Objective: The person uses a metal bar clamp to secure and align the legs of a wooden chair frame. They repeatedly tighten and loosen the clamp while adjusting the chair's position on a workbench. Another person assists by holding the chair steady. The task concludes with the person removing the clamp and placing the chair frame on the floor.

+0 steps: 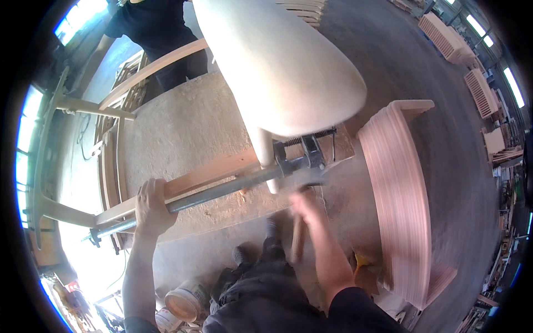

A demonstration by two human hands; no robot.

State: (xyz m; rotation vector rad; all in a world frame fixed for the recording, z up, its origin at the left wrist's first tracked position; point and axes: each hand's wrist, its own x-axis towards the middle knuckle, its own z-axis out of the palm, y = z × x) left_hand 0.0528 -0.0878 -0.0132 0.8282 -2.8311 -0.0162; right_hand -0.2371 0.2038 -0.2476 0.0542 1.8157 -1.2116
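A pale wooden chair frame (pixel 265 147) lies on its side across a dusty tabletop (pixel 177 125), near the wearer's edge. One long pipe clamp (pixel 222 191) runs beside its straight wooden rail (pixel 219 168), with the screw head (pixel 312 152) close by a leg.

The left hand (pixel 151 208) has its grip closed over the pipe and rail together. The right hand (pixel 304 202), blurred, has its grip curled round what looks like a hammer (pixel 298 240), handle downward.

Good work here probably means keeping the pipe snug along the rail, tapping lightly and squarely, and sparing both the left fingers and the broad, smooth curved panel (pixel 300 77) above.

Counted outward: one frame, one clamp, one apparent hammer, one broad panel. Beyond the tabletop, one stack of curved pinkish boards (pixel 397 194) stands at right, its layers too fine to count. Two buckets (pixel 186 302) sit at lower left. One co-worker (pixel 158 33) in dark clothing stands opposite.
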